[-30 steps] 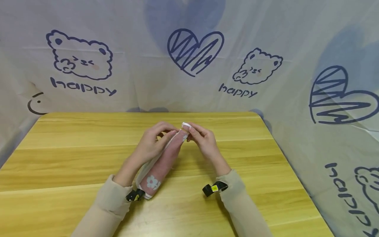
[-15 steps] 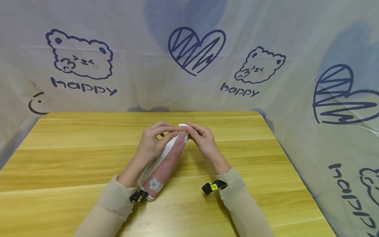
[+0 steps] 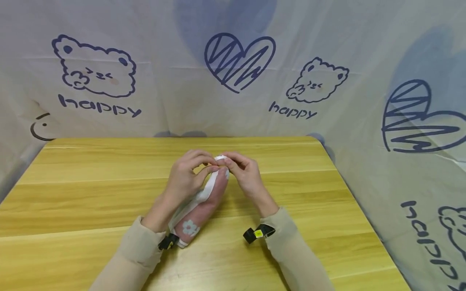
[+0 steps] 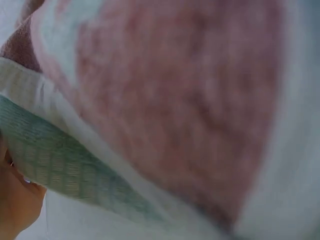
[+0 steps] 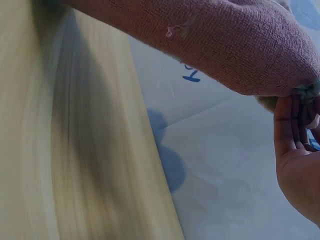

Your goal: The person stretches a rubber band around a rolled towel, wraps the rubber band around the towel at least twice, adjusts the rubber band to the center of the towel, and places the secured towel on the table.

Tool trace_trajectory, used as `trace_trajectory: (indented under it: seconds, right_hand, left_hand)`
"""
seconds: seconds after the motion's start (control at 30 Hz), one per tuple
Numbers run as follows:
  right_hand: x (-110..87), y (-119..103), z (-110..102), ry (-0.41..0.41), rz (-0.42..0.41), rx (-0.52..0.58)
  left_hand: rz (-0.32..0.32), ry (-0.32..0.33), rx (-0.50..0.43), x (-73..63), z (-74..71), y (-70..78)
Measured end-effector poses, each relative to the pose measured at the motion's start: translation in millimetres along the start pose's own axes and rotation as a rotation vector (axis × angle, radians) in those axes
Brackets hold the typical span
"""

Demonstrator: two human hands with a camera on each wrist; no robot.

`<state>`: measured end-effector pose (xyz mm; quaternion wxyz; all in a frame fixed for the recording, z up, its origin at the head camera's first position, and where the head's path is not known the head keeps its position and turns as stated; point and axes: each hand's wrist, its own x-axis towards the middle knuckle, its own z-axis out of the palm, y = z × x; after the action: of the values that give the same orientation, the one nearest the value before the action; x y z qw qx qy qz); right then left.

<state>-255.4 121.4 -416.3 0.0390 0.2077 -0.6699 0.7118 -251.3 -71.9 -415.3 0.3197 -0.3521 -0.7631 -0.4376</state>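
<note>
A pink terry towel [image 3: 207, 206] with white edging and pale flowers hangs rolled lengthwise between both hands, slanting down toward the left wrist. A thin yellowish band circles it just below its gathered top end. My left hand [image 3: 183, 176] pinches the towel at this band with thumb and fingertips. On the other side, my right hand [image 3: 247, 178] pinches the same end between thumb and fingers. The left wrist view is mostly filled by the blurred towel [image 4: 175, 95], a green patterned layer [image 4: 65, 155] showing below. In the right wrist view, fingers hold the towel's [image 5: 225, 50] bunched end.
A wooden table [image 3: 91, 194] lies beneath the hands. Behind it and along the right hangs a pale cloth [image 3: 174, 89] printed with bears, hearts and lettering. Black camera straps [image 3: 258, 233] sit at both wrists.
Both hands have drawn slightly down and left with the towel's top end. The towel's white edging has creased and bulged below the left fingers. Both hands keep their grip.
</note>
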Motion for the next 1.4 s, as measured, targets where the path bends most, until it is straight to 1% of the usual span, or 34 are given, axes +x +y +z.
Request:
trace_trajectory:
  seconds: [0.1,0.17,0.23,0.33,0.43,0.53,0.6,0.73,0.83,0.9,0.97,1.03,1.13,1.2,1.33,1.4]
  right_hand:
    - [-0.8,-1.9,3.1,0.000,0.038,0.032]
    - [-1.2,-3.2,3.9,-0.009,0.070,0.046]
    - [-2.0,-4.1,3.5,-0.026,0.105,0.052]
    - [-2.6,-4.2,1.3,-0.060,0.130,0.038]
    - [-2.2,-3.0,0.1,-0.065,0.112,0.025]
    - [-1.5,-1.4,1.1,-0.040,0.083,0.018]
    - [-1.0,-1.1,2.4,-0.008,0.073,0.015]
    - [-0.1,-0.5,4.4,0.077,0.096,0.032]
    - [0.6,0.5,5.1,0.123,0.123,0.060]
    - [0.7,1.1,5.4,0.127,0.130,0.063]
    - [0.7,1.9,5.6,0.120,0.132,0.069]
    - [0.5,2.4,5.6,0.117,0.133,0.079]
    - [-0.6,2.2,4.7,0.114,0.135,0.105]
    - [-1.7,0.4,3.9,0.098,0.138,0.124]
    - [-3.4,-3.9,2.0,0.048,0.140,0.146]
    - [-3.7,-5.1,1.4,0.027,0.139,0.144]
  left_hand:
    - [0.008,-0.064,0.072,-0.4,-1.4,1.6]
    - [0.013,-0.111,0.099,-1.0,-2.2,1.9]
    - [0.005,-0.157,0.088,-1.4,-3.0,2.7]
    - [-0.021,-0.209,0.038,-1.8,-4.3,3.2]
    - [-0.035,-0.228,0.020,-1.8,-4.8,3.6]
    - [-0.029,-0.228,0.034,-2.1,-4.0,3.9]
    - [-0.018,-0.222,0.044,-2.3,-2.9,4.5]
    - [0.017,-0.237,0.048,-2.5,0.2,6.8]
    - [0.006,-0.256,0.045,-3.0,0.8,8.7]
    - [-0.032,-0.253,0.041,-3.6,-0.2,9.0]
    - [-0.066,-0.235,0.040,-4.1,-1.5,8.3]
    - [-0.080,-0.207,0.042,-3.9,-2.9,7.3]
    - [-0.060,-0.162,0.041,-2.6,-4.8,4.3]
    - [-0.045,-0.137,0.023,-1.6,-6.4,2.9]
    - [-0.048,-0.115,-0.025,0.3,-10.4,1.5]
    - [-0.023,-0.094,-0.038,1.4,-12.3,1.8]
